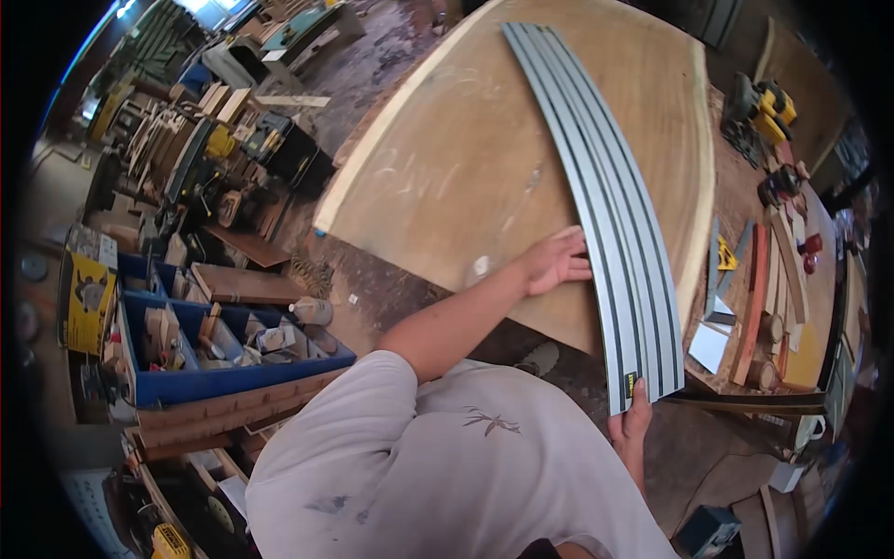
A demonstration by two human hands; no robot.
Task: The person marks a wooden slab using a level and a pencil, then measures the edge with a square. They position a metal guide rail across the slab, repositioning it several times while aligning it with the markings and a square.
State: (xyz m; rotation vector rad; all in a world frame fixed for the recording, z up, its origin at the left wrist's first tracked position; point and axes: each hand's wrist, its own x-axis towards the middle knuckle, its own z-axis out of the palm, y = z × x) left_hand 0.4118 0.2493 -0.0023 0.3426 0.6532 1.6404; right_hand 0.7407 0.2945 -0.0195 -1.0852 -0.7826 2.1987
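Rail [605,186] on slab [447,158]: left hand [557,261] flat, arm outstretched; right hand [633,421] gripping end.

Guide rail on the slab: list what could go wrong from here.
1. The guide rail appears to run past the near edge of the wood slab, with only the right hand at that end; it could tip or slide off.
2. The left hand pushes flat on the rail's edge; a shove could skew it.
3. Wood offcuts crowd the right side, so a swinging rail might knock them.
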